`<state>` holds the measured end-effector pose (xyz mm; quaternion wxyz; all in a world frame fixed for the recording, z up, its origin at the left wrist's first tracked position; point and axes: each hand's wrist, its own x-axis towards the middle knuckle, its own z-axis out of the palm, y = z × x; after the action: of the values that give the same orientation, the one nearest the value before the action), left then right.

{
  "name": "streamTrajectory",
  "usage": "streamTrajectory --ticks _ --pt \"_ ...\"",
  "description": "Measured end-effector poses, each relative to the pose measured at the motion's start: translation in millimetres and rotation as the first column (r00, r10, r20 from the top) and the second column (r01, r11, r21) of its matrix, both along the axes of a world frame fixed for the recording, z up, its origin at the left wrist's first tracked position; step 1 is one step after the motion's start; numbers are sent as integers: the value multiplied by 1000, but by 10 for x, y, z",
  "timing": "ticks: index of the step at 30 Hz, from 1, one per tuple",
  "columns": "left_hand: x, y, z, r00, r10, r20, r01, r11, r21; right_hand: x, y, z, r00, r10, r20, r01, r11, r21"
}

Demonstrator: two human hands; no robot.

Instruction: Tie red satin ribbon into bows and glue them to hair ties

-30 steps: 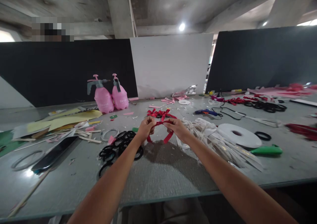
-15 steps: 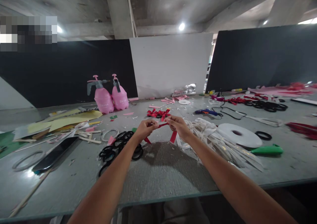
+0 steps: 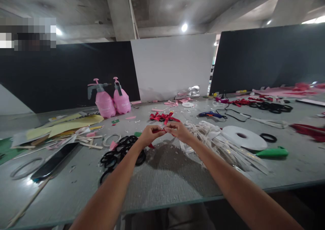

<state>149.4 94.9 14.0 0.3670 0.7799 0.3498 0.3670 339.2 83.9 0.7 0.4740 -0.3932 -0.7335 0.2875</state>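
Note:
Above the middle of the table, my left hand (image 3: 150, 135) and my right hand (image 3: 179, 131) meet fingertip to fingertip. Both pinch one short red ribbon (image 3: 151, 145), whose tail hangs below the left fingers; most of it is hidden by the hands. Just beyond them lie red ribbon bows (image 3: 162, 117) on dark bands. A heap of black hair ties (image 3: 122, 150) sits beside my left forearm. Tangled white ribbon strips (image 3: 205, 135) are piled to the right of my right hand.
A white ribbon roll (image 3: 256, 140), a green-handled tool (image 3: 273, 152) and a blue glue gun (image 3: 210, 114) lie on the right. Two pink spray bottles (image 3: 104, 104) stand at back left. A phone (image 3: 56, 161) lies at left, near yellow sheets (image 3: 73, 125). The table's front edge (image 3: 172, 206) is close.
My hands have come together, so the ribbon stretch between them is gone from sight. The tail that hung under my right hand no longer shows. The view has shifted slightly.

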Motion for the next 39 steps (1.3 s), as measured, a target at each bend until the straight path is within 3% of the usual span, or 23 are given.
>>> streamTrajectory --ticks 4,8,13,17,24,27,31,34,39 --pt "-4 4 1 998 -40 39 40 999 1 -40 43 -83 987 41 -153 -69 981 -183" --pt "-21 45 -34 989 -23 149 30 999 -44 -61 -4 -71 932 85 -353 -212 917 -338" --pt "-21 57 -50 969 22 245 -13 999 -37 -66 -52 -15 941 42 -337 -186 895 -406" --pt "-9 40 -32 971 38 237 -34 999 -22 -82 -85 14 940 40 -339 -208 854 -477" --pt "18 33 -61 975 71 211 -94 990 103 -119 -111 11 942 55 -331 -221 843 -490" --pt "16 20 -38 985 147 88 -166 944 284 -129 -97 8 920 25 -391 -231 841 -489" --pt "10 -48 41 972 232 48 -218 798 561 -131 -89 36 908 -27 -419 -196 856 -479" --pt "36 -122 62 967 253 38 -224 763 607 -133 -100 70 906 -62 -419 -157 869 -470" --pt "133 -193 5 962 272 15 -226 766 601 -143 -91 73 897 -89 -433 -106 908 -406"
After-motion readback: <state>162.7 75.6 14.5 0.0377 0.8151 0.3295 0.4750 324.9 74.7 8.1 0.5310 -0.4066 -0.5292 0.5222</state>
